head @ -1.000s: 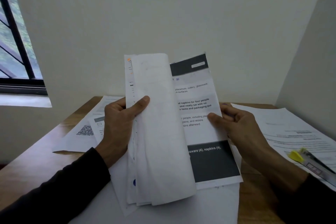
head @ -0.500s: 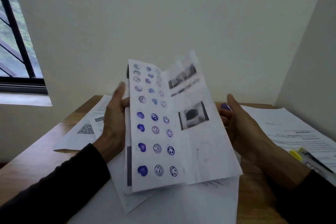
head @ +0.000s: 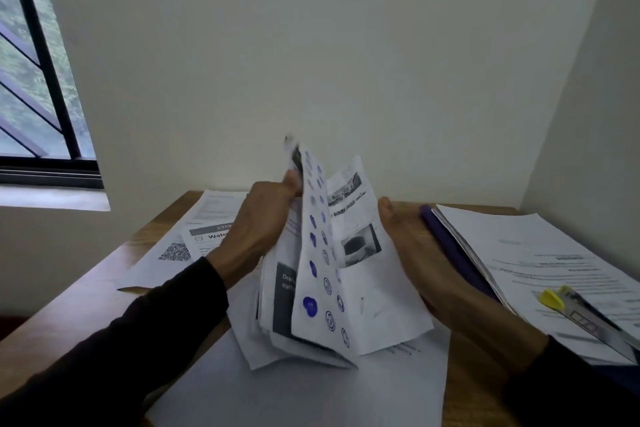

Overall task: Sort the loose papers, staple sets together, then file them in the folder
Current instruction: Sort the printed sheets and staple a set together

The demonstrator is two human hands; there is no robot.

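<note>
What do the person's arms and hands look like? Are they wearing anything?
Both arms wear long, dark, nearly black sleeves that stop at the wrists. The left hand and the right hand are bare: no gloves. No ring, watch or bracelet shows on the parts in view. The sleeves look plain, with no stripes or printing that can be made out.

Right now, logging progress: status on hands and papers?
Left hand pinching the paper stack upright. Right hand open behind the photo sheet. Nothing stapled or filed visibly. Stapler lying on the purple folder's papers.
</note>
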